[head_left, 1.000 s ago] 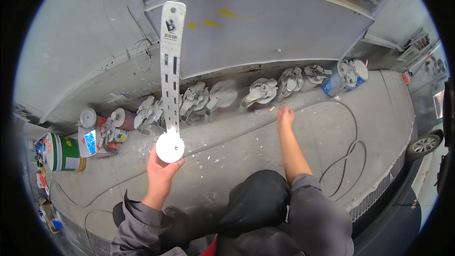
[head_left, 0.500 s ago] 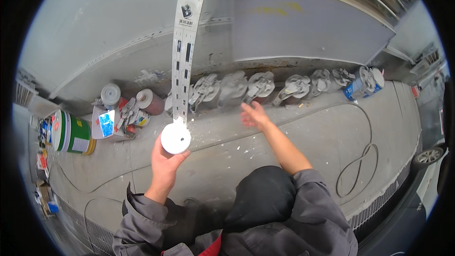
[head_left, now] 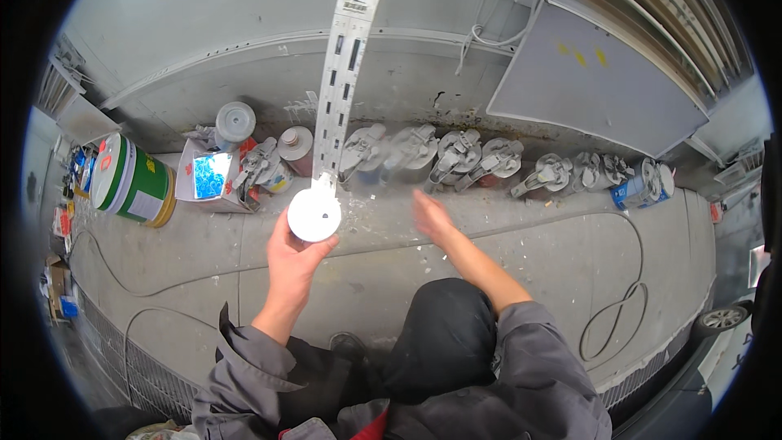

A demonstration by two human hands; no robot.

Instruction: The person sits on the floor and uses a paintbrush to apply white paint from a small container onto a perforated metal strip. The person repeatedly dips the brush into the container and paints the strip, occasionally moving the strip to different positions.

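My left hand (head_left: 292, 259) is wrapped round a small round cup (head_left: 314, 214), white across its top with a dark spot. A long flat mixing stick (head_left: 342, 81), whitish with dark slots and a hole at its far end, rises from the cup's far edge. White stuff coats the stick's lower end. To the right, my right hand (head_left: 432, 218) hovers over the grey floor with its fingers stretched out, slightly blurred, holding nothing. Just beyond it stands a row of dusty grey spray guns (head_left: 458, 155) along the wall.
At the left stand a green-and-white bucket (head_left: 134, 179), an open carton (head_left: 216, 189) and a lidded grey tub (head_left: 235, 121). A blue can (head_left: 643, 183) ends the row at right. A hose (head_left: 631, 277) loops over the floor. A car wheel (head_left: 722, 318) shows far right.
The view has shifted, so more of the wall and panel shows. My right hand has drawn back from the spray guns. The cup and stick stay in my left hand.
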